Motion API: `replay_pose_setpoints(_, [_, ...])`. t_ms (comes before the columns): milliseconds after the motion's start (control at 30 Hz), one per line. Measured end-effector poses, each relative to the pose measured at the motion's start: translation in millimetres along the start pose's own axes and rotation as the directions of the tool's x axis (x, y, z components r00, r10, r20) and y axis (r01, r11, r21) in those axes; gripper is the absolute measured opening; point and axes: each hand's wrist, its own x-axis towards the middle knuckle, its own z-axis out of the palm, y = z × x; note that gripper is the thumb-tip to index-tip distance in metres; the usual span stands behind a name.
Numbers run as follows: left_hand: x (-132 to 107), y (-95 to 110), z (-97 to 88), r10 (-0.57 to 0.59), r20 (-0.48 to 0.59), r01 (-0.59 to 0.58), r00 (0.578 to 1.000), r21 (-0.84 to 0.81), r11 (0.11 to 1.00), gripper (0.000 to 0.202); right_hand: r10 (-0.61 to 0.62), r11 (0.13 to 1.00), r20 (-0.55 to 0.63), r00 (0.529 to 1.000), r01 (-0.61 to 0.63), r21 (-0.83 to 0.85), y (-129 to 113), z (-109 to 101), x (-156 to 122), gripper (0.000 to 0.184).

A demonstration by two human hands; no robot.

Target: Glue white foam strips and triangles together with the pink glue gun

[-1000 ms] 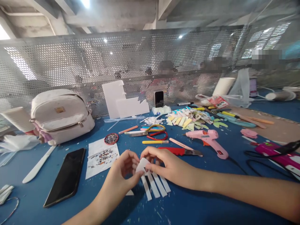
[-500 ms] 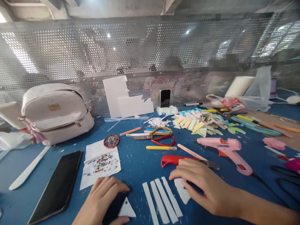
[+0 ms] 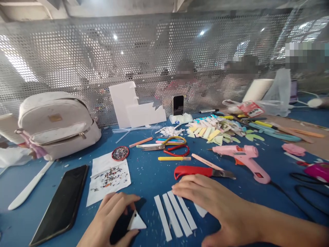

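Several white foam strips (image 3: pixel 174 214) lie side by side on the blue table (image 3: pixel 149 175). My right hand (image 3: pixel 208 200) rests flat, palm down, over their far ends and a wider white piece (image 3: pixel 200 210), fingers stretched out. My left hand (image 3: pixel 110 218) lies at the lower left with curled fingers touching a small white foam triangle (image 3: pixel 136 222). A red-handled cutter (image 3: pixel 203 171) lies just beyond my right hand.
A black phone (image 3: pixel 61 202) and a white paper with glitter bits (image 3: pixel 109 176) lie at the left. A pink glue gun (image 3: pixel 241 157), scissors (image 3: pixel 167 145), coloured foam scraps (image 3: pixel 213 130) and a white backpack (image 3: pixel 56 123) sit further back. A perforated metal screen (image 3: pixel 77 68) closes the far side.
Both hands have set the white piece down. My right hand slid left over the strips' ends; my left hand stays by the triangle. The view shifted slightly.
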Motion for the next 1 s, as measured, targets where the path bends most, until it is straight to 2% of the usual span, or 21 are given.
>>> replay_pose_setpoints(100, [-2, -8, 2.0, 0.001, 0.016, -0.003, 1.000, 0.096, 0.995, 0.051, 0.041, 0.999, -0.003, 0.999, -0.041, 0.035, -1, 3, 0, 0.080])
replay_pose_setpoints(200, [-4, -19, 0.0, 0.051, 0.076, -0.062, 0.996, 0.150, 0.987, 0.071, 0.061, 0.997, -0.012, 0.998, -0.061, 0.048, -2, 4, 2, 0.076])
replay_pose_setpoints(267, [-3, -24, -3.9, 0.078, 0.130, -0.098, 0.988, 0.150, 0.984, 0.077, 0.065, 0.997, 0.002, 0.998, -0.065, 0.043, -3, 3, 3, 0.076])
replay_pose_setpoints(367, [0, -22, -9.3, 0.119, 0.190, -0.143, 0.975, 0.120, 0.982, 0.068, 0.076, 0.996, 0.021, 0.997, -0.077, 0.038, -4, 2, 4, 0.076])
replay_pose_setpoints(467, [2, -15, -9.1, 0.094, 0.164, -0.114, 0.982, 0.115, 0.987, 0.054, 0.080, 0.995, 0.025, 0.996, -0.081, 0.059, -2, 2, 3, 0.078])
replay_pose_setpoints(600, [2, -12, -1.3, 0.064, 0.148, -0.087, 0.987, 0.152, 0.985, 0.058, 0.076, 0.992, 0.036, 0.996, -0.079, 0.096, 1, 4, -1, 0.080])
replay_pose_setpoints(800, [3, -15, 6.7, 0.095, 0.109, -0.115, 0.989, 0.194, 0.974, 0.061, 0.103, 0.985, 0.015, 0.995, -0.104, 0.135, 1, 2, -1, 0.080])
replay_pose_setpoints(1000, [10, -11, 9.7, 0.126, 0.055, -0.136, 0.991, 0.259, 0.956, 0.029, 0.080, 0.990, 0.004, 0.997, -0.080, 0.121, 0, 4, 2, 0.078])
